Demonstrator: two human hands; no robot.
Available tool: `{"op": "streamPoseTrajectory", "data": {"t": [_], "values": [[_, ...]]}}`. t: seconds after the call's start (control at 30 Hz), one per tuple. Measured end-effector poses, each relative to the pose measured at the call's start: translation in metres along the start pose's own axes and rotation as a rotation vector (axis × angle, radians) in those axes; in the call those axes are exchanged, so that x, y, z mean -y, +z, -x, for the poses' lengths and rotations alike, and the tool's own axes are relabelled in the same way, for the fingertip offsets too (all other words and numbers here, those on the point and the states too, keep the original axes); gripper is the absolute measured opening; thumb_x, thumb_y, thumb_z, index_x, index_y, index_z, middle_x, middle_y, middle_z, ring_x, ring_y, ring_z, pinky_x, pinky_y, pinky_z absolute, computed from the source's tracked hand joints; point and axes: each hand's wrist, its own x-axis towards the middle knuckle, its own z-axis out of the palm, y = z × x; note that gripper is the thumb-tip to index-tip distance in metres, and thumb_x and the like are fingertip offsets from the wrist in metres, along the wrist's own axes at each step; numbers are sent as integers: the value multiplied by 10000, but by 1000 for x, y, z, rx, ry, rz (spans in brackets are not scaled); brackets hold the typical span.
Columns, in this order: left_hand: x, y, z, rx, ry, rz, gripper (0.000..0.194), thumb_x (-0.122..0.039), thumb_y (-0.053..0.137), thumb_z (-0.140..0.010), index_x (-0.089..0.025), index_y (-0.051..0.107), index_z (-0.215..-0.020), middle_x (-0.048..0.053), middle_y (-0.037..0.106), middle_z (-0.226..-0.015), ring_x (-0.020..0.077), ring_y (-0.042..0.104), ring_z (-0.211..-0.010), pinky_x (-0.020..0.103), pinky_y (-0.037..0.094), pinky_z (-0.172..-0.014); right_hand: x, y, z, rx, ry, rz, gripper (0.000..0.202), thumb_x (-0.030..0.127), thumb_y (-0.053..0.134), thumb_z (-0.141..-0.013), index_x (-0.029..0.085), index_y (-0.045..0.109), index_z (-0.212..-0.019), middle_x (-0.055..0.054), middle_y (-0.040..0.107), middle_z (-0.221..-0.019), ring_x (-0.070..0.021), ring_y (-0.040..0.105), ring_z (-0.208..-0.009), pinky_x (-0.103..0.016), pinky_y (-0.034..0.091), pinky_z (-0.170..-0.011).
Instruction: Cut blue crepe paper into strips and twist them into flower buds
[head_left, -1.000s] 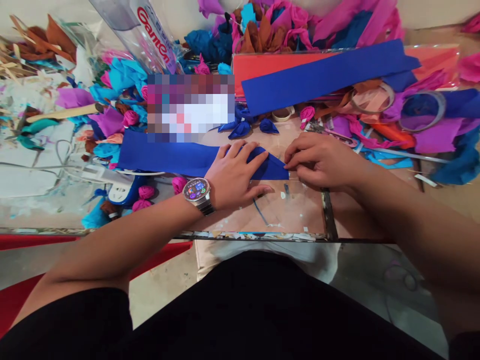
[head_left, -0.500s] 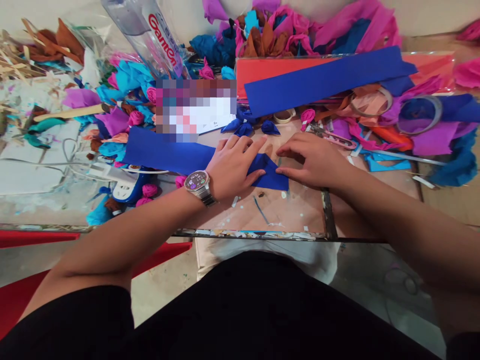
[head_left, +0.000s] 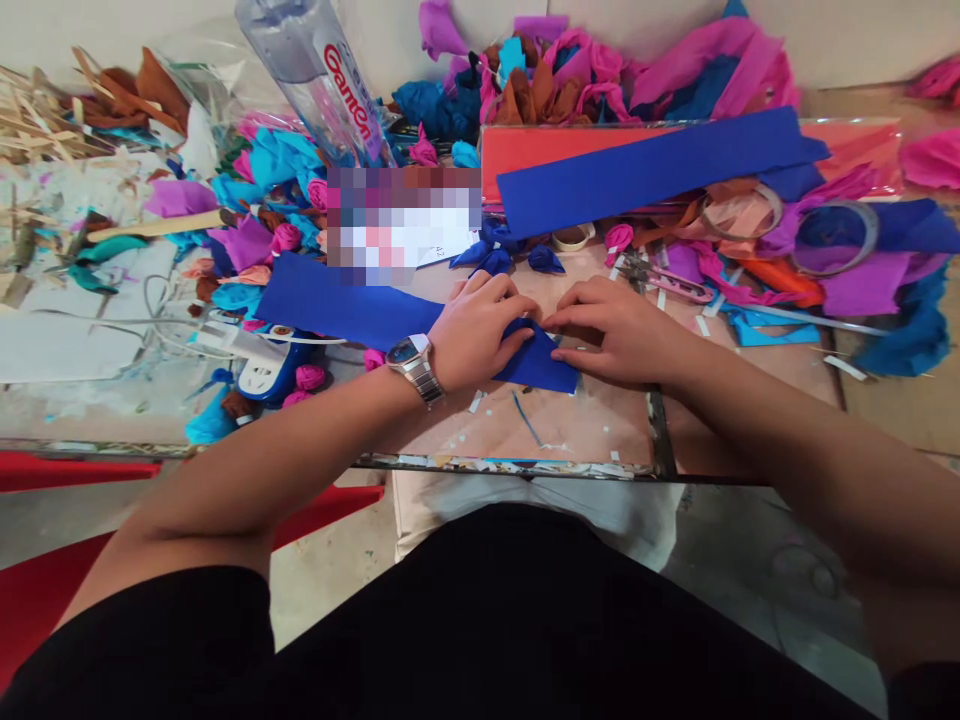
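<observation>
A long blue paper strip (head_left: 345, 305) lies across the table, its right end folded over at an angle near the front. My left hand (head_left: 480, 335), with a metal-banded watch (head_left: 411, 362) on the wrist, holds the strip down close to the fold, thumb against the folded part and fingers curled over it. My right hand (head_left: 615, 330) meets the fold from the right, index finger and thumb at its edge. Part of the fold is hidden under the fingers. Just behind the hands sit small dark blue twisted paper pieces (head_left: 546, 259).
Another blue strip (head_left: 652, 165) rests on a red packet (head_left: 862, 150). Tape rolls (head_left: 836, 262), pink-handled snips (head_left: 679, 283), a bottle (head_left: 307, 70), a power strip (head_left: 264, 375) with cables, and heaps of coloured paper (head_left: 720, 60) surround the hands. The table's front edge (head_left: 510, 465) lies close.
My right hand has moved left, its fingertips now on the folded end. My left hand has turned slightly and stays on the strip. The view has shifted a little.
</observation>
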Motion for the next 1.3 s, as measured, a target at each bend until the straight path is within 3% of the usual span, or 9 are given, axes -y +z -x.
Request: {"op": "streamPoseTrajectory", "data": {"t": [0.43, 0.67, 0.9, 1.03, 1.17, 1.3], "values": [[-3, -3, 0, 4, 5, 102, 304, -355, 525, -1066, -211, 755, -1203, 121, 695, -1272, 317, 578, -1193, 541, 470, -1083, 5, 1, -2, -26, -23, -18, 299, 366, 788, -938, 256, 820, -1214, -118, 777, -1116, -336, 709, -1066, -516, 558, -963], [-4, -4, 1, -37, 20, 115, 251, -239, 531, -1038, -233, 753, -1155, 101, 718, -1272, 303, 595, -1205, 523, 458, -1089, 5, 2, -2, -19, 20, -29, 302, 405, 795, -935, 261, 796, -1201, -120, 777, -1134, -342, 710, -1074, -524, 551, -968], [-8, -9, 1, -109, 36, 132, 285, -280, 465, -1078, -228, 712, -1213, 81, 780, -1231, 285, 647, -1201, 485, 442, -1112, 7, 0, -2, -22, 45, -65, 197, 415, 711, -995, 243, 761, -913, -86, 764, -1001, -278, 694, -958, -441, 527, -882], [-1, -16, -1, -64, -2, 127, 431, -288, 427, -1062, -189, 600, -1444, 111, 781, -1288, 295, 696, -1219, 508, 433, -1143, 9, -4, -2, -89, 139, -118, 231, 421, 707, -993, 234, 735, -862, -51, 757, -880, -226, 685, -812, -379, 508, -762], [8, -29, -5, -64, -42, 82, 446, -354, 451, -1047, -192, 627, -1423, 119, 797, -1226, 320, 740, -1169, 504, 493, -1077, 3, -15, -2, -166, 272, -166, 276, 495, 712, -994, 254, 732, -862, 2, 717, -740, -182, 599, -633, -342, 444, -593], [12, -46, -4, -86, -105, 37, 452, -424, 541, -1000, -214, 683, -1374, 111, 805, -1126, 318, 764, -1005, 463, 552, -899, -19, -31, 1, -298, 326, -287, 296, 534, 728, -991, 260, 712, -879, 10, 691, -722, -178, 572, -612, -349, 463, -565]]}}
